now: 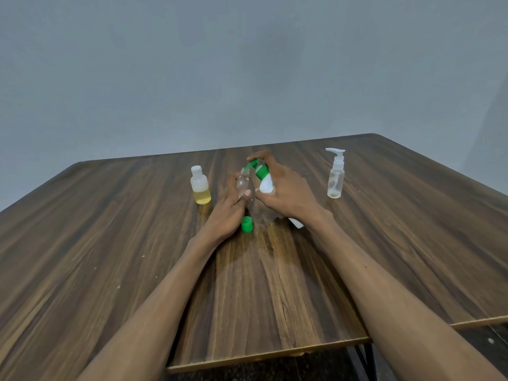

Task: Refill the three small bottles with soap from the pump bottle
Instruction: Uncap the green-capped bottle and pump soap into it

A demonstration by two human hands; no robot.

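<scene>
My right hand [286, 188] grips a white soap bottle with a green pump head [264, 179], tilted left, fingers on top of the pump. Its green nozzle sits at the mouth of a small clear bottle [243, 183], which my left hand [229, 213] holds upright between fingers and thumb. A green cap [246, 224] stands on the table just below my left hand. To the left stands a small bottle [200, 185] with a white cap, partly filled with yellow liquid. A clear pump-top bottle [335, 177] stands to the right.
Everything rests on a wooden table [110, 243] against a grey wall. A white object [297, 223] peeks out under my right wrist. The table's front edge runs near the bottom, with a step where two sections meet at the lower right.
</scene>
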